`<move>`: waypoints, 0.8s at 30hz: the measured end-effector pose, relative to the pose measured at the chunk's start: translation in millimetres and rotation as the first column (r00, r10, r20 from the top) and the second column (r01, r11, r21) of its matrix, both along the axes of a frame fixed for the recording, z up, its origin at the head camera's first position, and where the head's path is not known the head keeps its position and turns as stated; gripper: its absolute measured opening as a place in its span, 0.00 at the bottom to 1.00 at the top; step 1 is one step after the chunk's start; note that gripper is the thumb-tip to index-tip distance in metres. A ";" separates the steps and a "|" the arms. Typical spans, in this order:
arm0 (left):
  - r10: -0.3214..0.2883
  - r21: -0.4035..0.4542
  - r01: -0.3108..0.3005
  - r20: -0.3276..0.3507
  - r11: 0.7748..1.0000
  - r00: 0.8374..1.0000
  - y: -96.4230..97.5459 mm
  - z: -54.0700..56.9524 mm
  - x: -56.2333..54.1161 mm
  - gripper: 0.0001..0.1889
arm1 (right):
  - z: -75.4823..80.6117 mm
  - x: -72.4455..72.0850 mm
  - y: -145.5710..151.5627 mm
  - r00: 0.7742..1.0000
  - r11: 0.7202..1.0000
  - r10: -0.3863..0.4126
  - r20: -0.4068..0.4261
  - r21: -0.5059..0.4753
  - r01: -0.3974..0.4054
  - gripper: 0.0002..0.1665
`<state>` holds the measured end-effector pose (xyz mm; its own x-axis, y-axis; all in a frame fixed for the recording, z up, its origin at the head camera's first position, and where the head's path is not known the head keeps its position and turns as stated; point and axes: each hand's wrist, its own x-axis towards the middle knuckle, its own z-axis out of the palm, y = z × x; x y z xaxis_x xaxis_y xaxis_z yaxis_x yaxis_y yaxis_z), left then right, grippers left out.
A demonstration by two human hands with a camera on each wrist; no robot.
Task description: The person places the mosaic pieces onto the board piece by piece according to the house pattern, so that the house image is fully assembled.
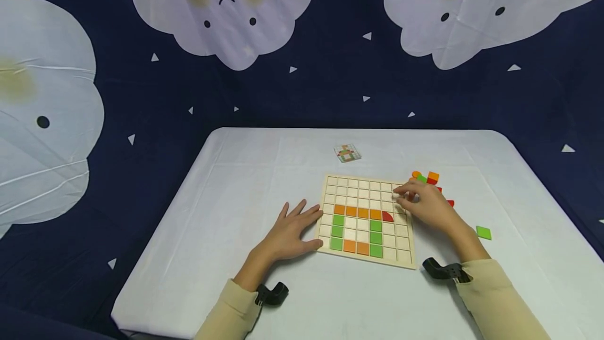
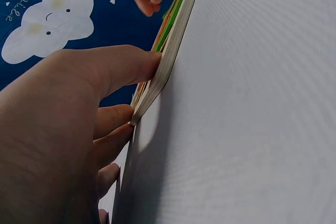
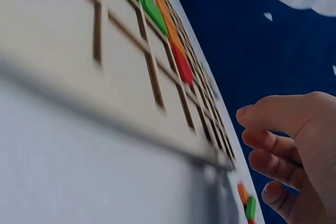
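A wooden grid board [image 1: 357, 256] lies on the white table, holding a row of orange tiles [image 1: 351, 211], several green tiles [image 1: 375, 237] below it and a red quarter-round tile [image 1: 387, 216] at the row's right end. My left hand [image 1: 288, 235] is spread at the board's left edge, thumb and fingertips touching it; the left wrist view shows the thumb [image 2: 131, 66] on the rim. My right hand [image 1: 431, 206] hovers over the board's right edge with loosely bent fingers. No tile shows between its thumb [image 3: 273, 111] and fingers in the right wrist view.
Loose orange, green and red tiles [image 1: 432, 177] are heaped beyond my right hand, partly hidden by it. A single green tile [image 1: 483, 232] lies farther right. Behind the board rests a small pattern card [image 1: 347, 153]. A dark cloud-print cloth [image 1: 330, 93] hangs behind the table.
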<state>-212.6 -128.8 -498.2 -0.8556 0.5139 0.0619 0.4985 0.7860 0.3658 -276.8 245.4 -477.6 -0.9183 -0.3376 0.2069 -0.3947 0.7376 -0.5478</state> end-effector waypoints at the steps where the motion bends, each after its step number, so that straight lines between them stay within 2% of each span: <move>1: 0.000 -0.001 0.000 0.000 1.000 1.000 0.0 0.1 0.0 0.39 | -0.3 0.6 4.7 1.000 1.000 -0.012 0.002 -0.004 0.012 0.14; 6: 0.000 -0.001 0.000 0.001 1.000 1.000 0.1 -0.3 -0.1 0.38 | -0.2 4.9 26.2 0.998 0.998 -0.062 0.004 -0.012 0.062 0.15; 17: -0.003 0.002 0.003 -0.005 1.000 1.000 0.9 -2.4 -0.9 0.39 | -2.2 10.7 60.8 0.990 0.991 -0.130 -0.050 0.004 0.131 0.15; 24: 0.007 -0.009 -0.007 -0.002 1.000 1.000 0.4 -2.8 -0.9 0.39 | -2.7 14.7 79.8 0.985 0.984 -0.171 0.012 0.044 0.170 0.19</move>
<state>-213.6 -128.4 -501.1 -0.8592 0.5083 0.0591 0.4935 0.7926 0.3582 -262.1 325.2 -480.2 -0.9661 -0.1839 0.1811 -0.2527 0.8166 -0.5190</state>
